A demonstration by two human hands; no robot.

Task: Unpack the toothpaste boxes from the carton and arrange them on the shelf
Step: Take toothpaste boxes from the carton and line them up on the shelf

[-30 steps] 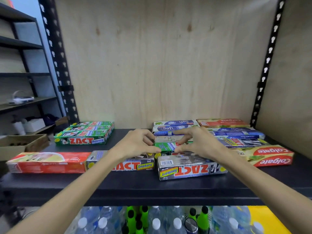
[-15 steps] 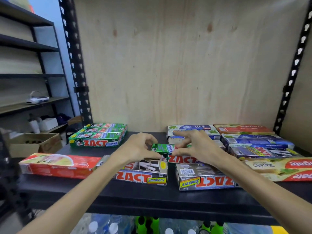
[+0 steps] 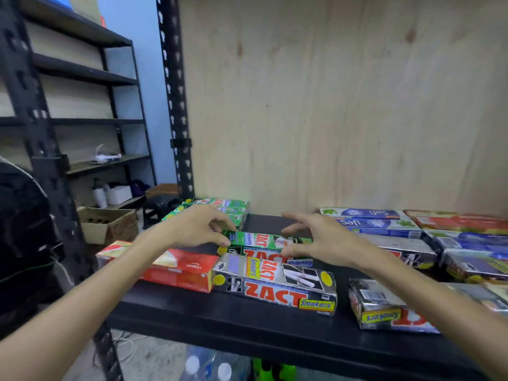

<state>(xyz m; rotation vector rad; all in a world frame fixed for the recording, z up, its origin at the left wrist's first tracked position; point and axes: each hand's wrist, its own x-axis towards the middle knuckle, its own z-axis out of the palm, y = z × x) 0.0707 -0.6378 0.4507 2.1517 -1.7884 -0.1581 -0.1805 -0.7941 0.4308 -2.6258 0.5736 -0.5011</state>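
left hand (image 3: 192,229) pinches green box (image 3: 264,240) end on shelf (image 3: 247,323); right hand (image 3: 321,240) spread, thumb at other end.

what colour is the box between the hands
Green, with red ZACT lettering; the head view shows it.

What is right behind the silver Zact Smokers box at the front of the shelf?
Behind the Smokers box lies a green Zact Whitening box, with the left hand and right hand at its ends. Whether their fingers touch it is unclear, and the Smokers box hides its base.
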